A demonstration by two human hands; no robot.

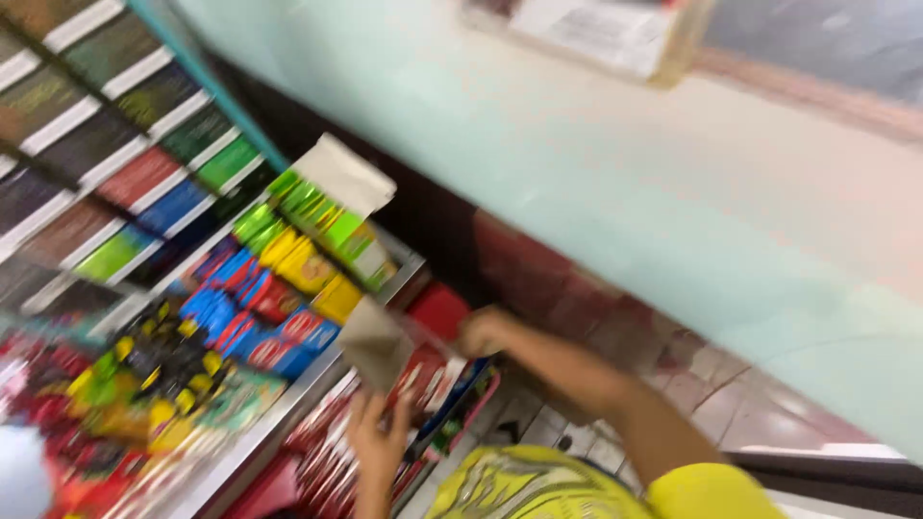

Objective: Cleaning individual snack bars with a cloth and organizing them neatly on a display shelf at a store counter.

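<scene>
Head view, left hand (377, 437) and right hand (481, 332) at cardboard box (377, 343), red packets (423, 377) inside

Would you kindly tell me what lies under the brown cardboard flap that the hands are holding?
Red packets in a lower tray show beneath the cardboard flap; whatever sits directly under it is covered, and blur hides detail.

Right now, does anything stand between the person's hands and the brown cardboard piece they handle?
Nothing visible does. The left hand grips the brown cardboard piece from below; the right hand is at its far edge, though blur hides exact contact.
</scene>
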